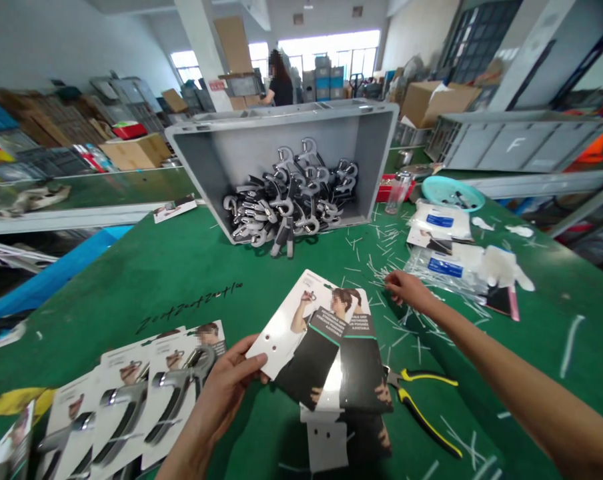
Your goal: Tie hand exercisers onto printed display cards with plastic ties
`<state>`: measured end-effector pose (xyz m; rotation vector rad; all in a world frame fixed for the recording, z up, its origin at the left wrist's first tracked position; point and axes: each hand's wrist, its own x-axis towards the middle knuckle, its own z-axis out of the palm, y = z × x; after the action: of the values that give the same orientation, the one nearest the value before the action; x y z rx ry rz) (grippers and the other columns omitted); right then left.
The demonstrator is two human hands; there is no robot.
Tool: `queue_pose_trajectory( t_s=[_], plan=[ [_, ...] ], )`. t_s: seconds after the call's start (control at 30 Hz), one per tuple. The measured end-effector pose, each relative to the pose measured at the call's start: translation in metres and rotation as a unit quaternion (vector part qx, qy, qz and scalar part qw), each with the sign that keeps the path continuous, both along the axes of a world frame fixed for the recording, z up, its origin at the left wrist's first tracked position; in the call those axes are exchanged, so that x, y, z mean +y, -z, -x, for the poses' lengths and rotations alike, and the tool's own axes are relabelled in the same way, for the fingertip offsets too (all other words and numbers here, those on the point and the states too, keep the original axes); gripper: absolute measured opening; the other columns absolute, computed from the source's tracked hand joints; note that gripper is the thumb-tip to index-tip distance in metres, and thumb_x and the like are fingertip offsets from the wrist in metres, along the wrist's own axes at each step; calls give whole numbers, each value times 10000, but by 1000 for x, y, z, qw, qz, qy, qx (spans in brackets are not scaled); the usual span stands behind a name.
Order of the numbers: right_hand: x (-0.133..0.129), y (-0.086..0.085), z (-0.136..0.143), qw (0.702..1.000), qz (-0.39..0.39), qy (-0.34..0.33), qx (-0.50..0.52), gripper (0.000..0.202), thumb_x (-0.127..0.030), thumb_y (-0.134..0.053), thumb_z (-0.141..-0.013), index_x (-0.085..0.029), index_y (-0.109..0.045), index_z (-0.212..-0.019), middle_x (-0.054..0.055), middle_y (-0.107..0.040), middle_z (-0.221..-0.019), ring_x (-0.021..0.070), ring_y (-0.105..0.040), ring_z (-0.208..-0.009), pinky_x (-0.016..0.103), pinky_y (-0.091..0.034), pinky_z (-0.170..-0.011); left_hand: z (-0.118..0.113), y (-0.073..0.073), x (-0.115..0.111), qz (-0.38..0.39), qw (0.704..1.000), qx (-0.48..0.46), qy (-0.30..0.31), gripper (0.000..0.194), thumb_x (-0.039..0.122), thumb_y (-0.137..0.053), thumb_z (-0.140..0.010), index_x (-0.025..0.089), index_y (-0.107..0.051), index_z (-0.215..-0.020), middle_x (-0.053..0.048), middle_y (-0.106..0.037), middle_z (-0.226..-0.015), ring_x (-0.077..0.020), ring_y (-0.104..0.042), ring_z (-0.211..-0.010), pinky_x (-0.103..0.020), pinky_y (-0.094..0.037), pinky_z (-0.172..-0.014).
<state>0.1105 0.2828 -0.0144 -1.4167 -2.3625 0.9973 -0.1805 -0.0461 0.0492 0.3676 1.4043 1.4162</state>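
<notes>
My left hand (231, 383) pinches a printed backing card (284, 327) by its lower left corner, thumb on top. The card has two small holes and overlaps other backing cards (359, 367) stacked on the green table. My right hand (409, 291) is over scattered white cable ties (381, 260), its fingers pressed together. What they hold, if anything, is too small to make out. Pliers (416, 393) with yellow and black handles lie beside the stack. At the lower left, several cards carry hand grip strengtheners (174, 393) tied on.
A tipped grey bin (376, 167) holds many loose hand grip strengtheners (291, 193). To the right are a turquoise bowl (451, 193), plastic bags (439, 267) and a white glove (504, 267). A person (280, 80) stands in the background.
</notes>
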Motion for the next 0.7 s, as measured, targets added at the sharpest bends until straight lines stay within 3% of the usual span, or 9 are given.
queue_pose_trajectory(
  t_s=[0.17, 0.27, 0.4, 0.53, 0.7],
  plan=[
    [-19, -40, 2, 984, 48, 22, 168, 222, -392, -516, -933, -183, -592, -924, 52, -678, -765, 150, -649, -631, 288, -553, -612, 2, 4, 14, -40, 997, 24, 57, 342, 260, -752, -767, 128, -696, -1077, -65, -716, -863, -128, -629, -680, -194, -471, -582],
    [-51, -72, 29, 928, 120, 57, 349, 205, -403, -674, -854, -206, -616, -865, 52, -690, -797, 155, -660, -658, 297, -561, -621, 3, 11, 18, -53, 996, 31, 68, 344, 272, -743, -760, 114, -698, -1063, -61, -707, -818, -126, -618, -643, -208, -483, -566],
    [-121, -101, 86, 913, 185, -89, 354, 212, -399, -670, -875, -208, -580, -897, 37, -724, -799, 177, -705, -682, 326, -598, -667, 7, 19, 17, -56, 996, 33, 67, 366, 308, -737, -758, 120, -691, -1068, -27, -672, -724, -101, -561, -524, -210, -469, -488],
    [-168, -91, 130, 925, 146, -147, 319, 218, -428, -550, -952, -216, -513, -983, 33, -724, -787, 173, -713, -661, 286, -597, -583, 11, 23, 14, -66, 994, 29, 79, 395, 329, -741, -752, 109, -676, -1074, -21, -643, -687, -98, -548, -492, -205, -453, -462],
    [-171, -63, 145, 949, 97, -173, 245, 263, -464, -480, -980, -206, -517, -1006, 23, -700, -731, 140, -646, -545, 227, -518, -459, 15, 33, 14, -84, 992, 18, 91, 426, 361, -742, -764, 115, -671, -1104, -18, -637, -701, -105, -546, -514, -213, -450, -481]
  ],
)
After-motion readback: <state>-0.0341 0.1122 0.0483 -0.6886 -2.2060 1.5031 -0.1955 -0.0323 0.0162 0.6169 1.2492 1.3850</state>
